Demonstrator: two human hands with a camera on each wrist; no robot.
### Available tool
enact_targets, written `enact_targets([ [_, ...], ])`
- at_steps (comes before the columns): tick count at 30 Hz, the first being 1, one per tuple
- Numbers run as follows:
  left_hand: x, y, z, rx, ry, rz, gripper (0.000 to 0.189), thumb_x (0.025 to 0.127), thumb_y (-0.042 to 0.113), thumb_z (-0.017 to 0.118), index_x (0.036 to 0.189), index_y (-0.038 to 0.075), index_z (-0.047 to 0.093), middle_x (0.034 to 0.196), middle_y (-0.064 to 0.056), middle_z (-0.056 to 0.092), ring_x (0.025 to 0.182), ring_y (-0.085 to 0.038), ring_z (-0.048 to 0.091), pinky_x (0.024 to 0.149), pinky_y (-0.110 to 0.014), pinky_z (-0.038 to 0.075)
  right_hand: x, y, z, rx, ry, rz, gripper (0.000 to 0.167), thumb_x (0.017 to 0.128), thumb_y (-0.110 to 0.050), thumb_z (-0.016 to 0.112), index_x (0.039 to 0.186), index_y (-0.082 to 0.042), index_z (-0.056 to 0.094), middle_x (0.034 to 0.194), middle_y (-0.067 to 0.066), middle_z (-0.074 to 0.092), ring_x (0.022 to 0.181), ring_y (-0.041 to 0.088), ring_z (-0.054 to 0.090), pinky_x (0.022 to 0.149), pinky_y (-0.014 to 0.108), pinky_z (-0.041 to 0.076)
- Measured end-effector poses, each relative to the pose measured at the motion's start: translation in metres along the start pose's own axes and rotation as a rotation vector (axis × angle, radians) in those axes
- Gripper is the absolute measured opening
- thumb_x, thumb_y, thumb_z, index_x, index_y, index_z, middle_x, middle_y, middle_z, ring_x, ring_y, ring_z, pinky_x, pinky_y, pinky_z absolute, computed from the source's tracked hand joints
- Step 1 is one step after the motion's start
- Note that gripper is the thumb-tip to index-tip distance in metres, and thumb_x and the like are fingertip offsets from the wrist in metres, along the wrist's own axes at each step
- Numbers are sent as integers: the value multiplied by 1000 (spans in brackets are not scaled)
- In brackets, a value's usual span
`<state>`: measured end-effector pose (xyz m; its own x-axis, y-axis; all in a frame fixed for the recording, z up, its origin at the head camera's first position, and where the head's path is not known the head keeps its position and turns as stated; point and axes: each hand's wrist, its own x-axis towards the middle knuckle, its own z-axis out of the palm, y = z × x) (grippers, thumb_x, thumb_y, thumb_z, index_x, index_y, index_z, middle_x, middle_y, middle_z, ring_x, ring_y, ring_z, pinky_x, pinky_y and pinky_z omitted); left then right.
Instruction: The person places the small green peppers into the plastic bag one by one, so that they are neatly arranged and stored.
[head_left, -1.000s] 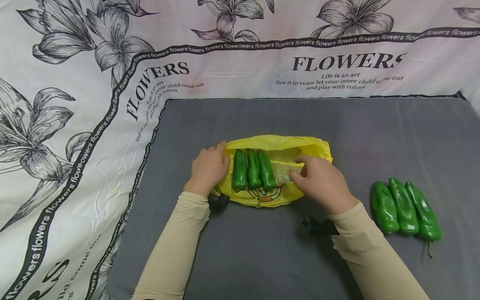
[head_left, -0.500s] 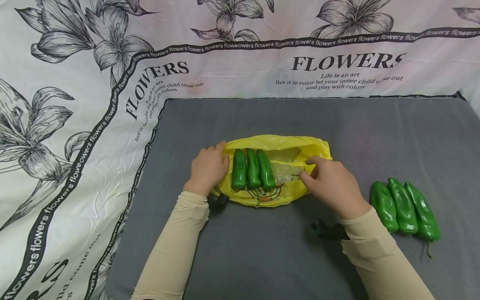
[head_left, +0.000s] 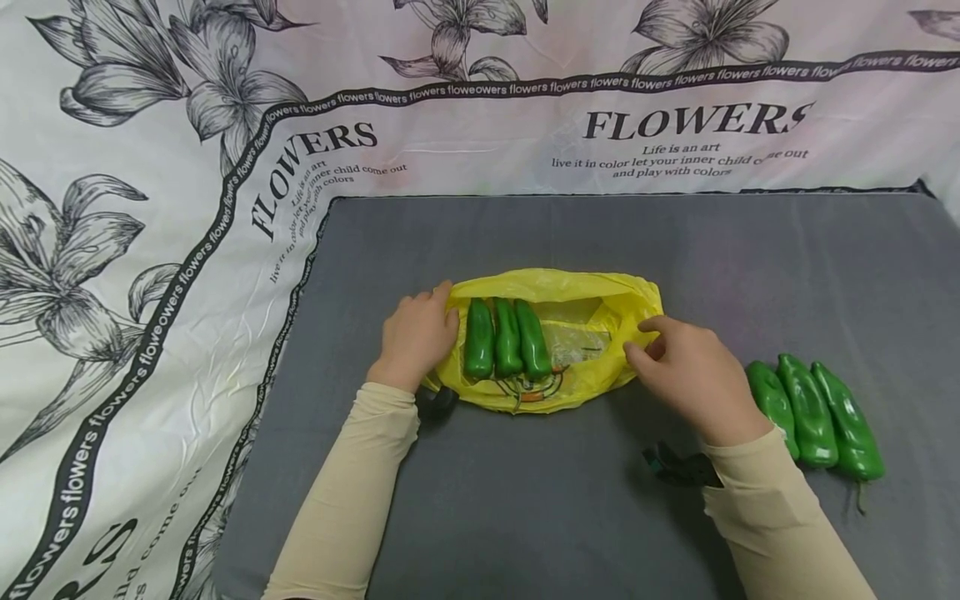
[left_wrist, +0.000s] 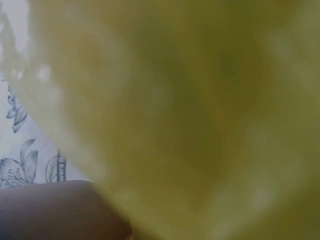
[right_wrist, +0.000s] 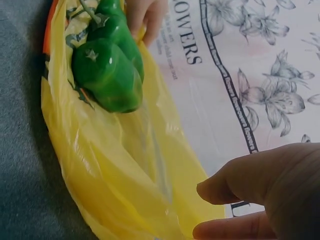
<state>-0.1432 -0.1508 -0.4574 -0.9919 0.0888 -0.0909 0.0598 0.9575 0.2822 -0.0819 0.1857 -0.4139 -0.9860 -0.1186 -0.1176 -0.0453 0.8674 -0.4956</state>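
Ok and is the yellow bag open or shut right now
The yellow bag is open: in the head view its mouth gapes, showing three green peppers lying inside. The right wrist view looks into it too.

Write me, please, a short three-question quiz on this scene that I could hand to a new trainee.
1. Count: how many green peppers lie in the yellow bag?

2. True or false: the left hand holds the yellow bag by its left end.

3. Choose one: in the head view, where do the loose peppers lie?
A) To the left of the yellow bag
B) Between the yellow bag and the far table edge
C) To the right of the yellow bag

Key: 1. Three; 2. True; 3. C
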Motion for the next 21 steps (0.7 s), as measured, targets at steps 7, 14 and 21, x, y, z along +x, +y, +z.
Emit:
enact_targets([
  [7,0,-2,1,-3,8,-1,54,111,33,49,161,16,45,146,-17,62,118,-42,62,85,-59,58,-4,4,0,-21,-1,-6,41,101,-31,60,126,-1,70,95,14,73,63,19,58,53,34,46],
  [14,0,-1,1,-3,11,0,53,111,33,49,161,16,45,145,-17,62,120,-42,61,85,-61,58,-13,12,-1,-16,21,8,36,102,-33,61,125,-6,69,95,10,76,63,17,61,51,34,46],
  [21,0,0,1,3,17,0,53,110,33,49,161,16,46,144,-17,63,121,-42,62,84,-61,58,-18,20,-3,-16,16,30,46,104,-36,61,134,-2,66,102,15,77,70,19,68,55,37,51],
])
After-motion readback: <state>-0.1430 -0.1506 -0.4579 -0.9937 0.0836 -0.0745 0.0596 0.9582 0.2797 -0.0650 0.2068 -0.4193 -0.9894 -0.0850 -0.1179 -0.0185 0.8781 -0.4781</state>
